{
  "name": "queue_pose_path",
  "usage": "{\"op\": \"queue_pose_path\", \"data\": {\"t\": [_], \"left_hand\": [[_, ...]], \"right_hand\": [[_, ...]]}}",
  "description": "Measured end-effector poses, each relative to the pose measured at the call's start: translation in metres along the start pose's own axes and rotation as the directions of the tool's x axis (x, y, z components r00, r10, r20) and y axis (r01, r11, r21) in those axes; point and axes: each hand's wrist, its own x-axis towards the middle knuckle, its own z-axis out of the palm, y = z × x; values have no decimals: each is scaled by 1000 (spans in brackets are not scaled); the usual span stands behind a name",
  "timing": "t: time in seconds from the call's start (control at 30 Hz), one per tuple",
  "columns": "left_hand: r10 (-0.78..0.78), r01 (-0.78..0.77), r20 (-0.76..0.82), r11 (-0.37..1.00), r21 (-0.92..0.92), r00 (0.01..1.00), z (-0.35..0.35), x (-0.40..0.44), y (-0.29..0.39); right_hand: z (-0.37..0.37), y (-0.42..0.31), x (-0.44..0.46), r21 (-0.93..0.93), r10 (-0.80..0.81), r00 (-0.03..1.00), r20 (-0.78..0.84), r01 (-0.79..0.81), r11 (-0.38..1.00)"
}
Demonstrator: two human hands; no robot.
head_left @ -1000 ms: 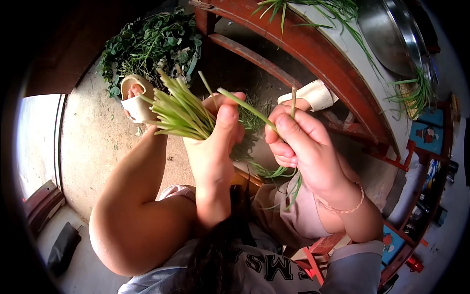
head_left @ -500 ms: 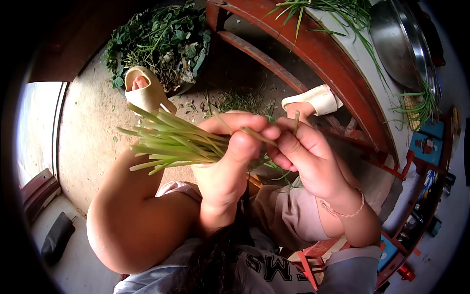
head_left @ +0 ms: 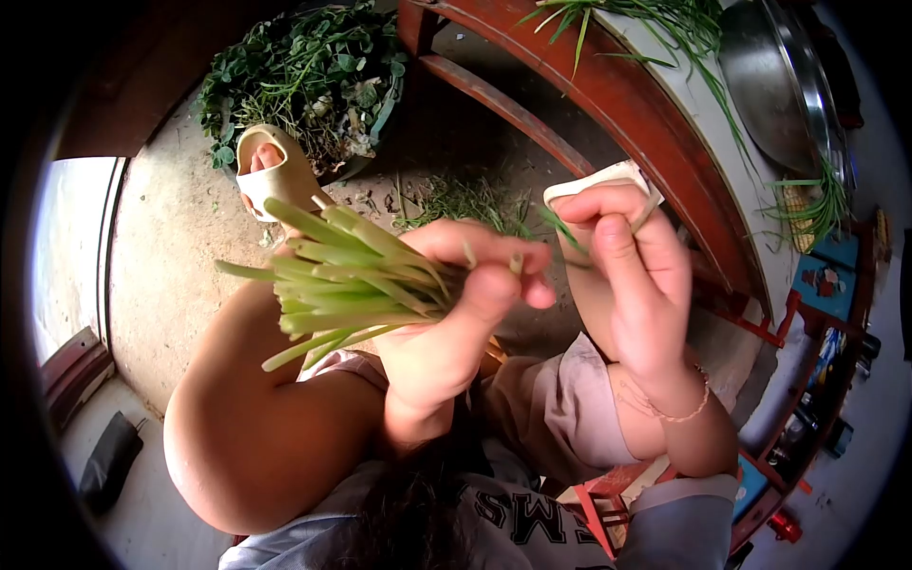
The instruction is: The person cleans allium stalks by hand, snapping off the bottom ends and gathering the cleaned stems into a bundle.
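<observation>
My left hand (head_left: pixel 451 318) is closed round a bunch of chives (head_left: pixel 356 271), the pale green cut ends fanning out to the left. A couple of short stalk ends poke up near its thumb and fingertips. To the right and apart from it, my right hand (head_left: pixel 641 275) is raised with thumb and fingers pinched on a single chive stalk (head_left: pixel 648 211). A green leaf end (head_left: pixel 562 230) sticks out on the left side of that hand. The lower part of the bunch is hidden behind my left hand.
A tub heaped with leafy greens (head_left: pixel 304 85) stands on the floor ahead. Plant scraps (head_left: pixel 465 201) lie between my slippers (head_left: pixel 285 176). At the right, a red-edged table (head_left: pixel 608 90) carries more chives (head_left: pixel 679 33), a metal basin (head_left: pixel 774 90) and a corn cob (head_left: pixel 801 204).
My right hand has moved right and up, away from my left hand, with a stalk in its fingers. The bunch in my left hand has tilted slightly toward the camera.
</observation>
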Motion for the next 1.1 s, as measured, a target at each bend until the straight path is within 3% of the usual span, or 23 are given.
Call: {"op": "queue_pose_path", "data": {"t": [0.07,0.17,0.23,0.43,0.6,0.67,0.83,0.87,0.93,1.0,1.03,1.1], "left_hand": [[-81,84,29,993,-88,996,0,-2,-1],[-90,91,57,996,-17,994,2,-3,1],[-119,119,50,993,2,992,0,-4,4],[-151,140,63,979,146,987,3,-4,8],[-190,182,31,969,169,981,1,-4,6],[-264,242,44,928,285,963,2,-4,11],[-279,256,62,934,250,958,3,-5,9],[-283,261,58,932,250,957,4,-4,10],[-271,252,59,941,224,961,8,-2,9],[-257,240,63,950,199,964,7,-2,6],[-264,250,79,957,147,961,6,-2,2],[-273,263,96,960,97,957,8,-2,1]], "right_hand": [[-5,-15,1,-44,4,997,77,0,999],[-3,-32,-3,-39,132,960,249,-127,991],[-1,-35,-4,-14,176,951,254,-179,984],[-7,-31,-2,51,35,946,323,-55,997],[-4,-30,-5,63,40,971,238,-56,996],[-4,-28,-4,66,18,971,239,-35,997],[0,-23,-3,133,2,965,263,-39,990],[2,-22,-4,291,103,966,237,-172,941],[4,-23,-5,442,206,952,225,-288,850],[5,-30,-4,578,398,876,272,-480,660],[3,-32,-4,558,502,810,302,-577,596],[1,-30,-4,597,532,780,329,-608,523]]}}
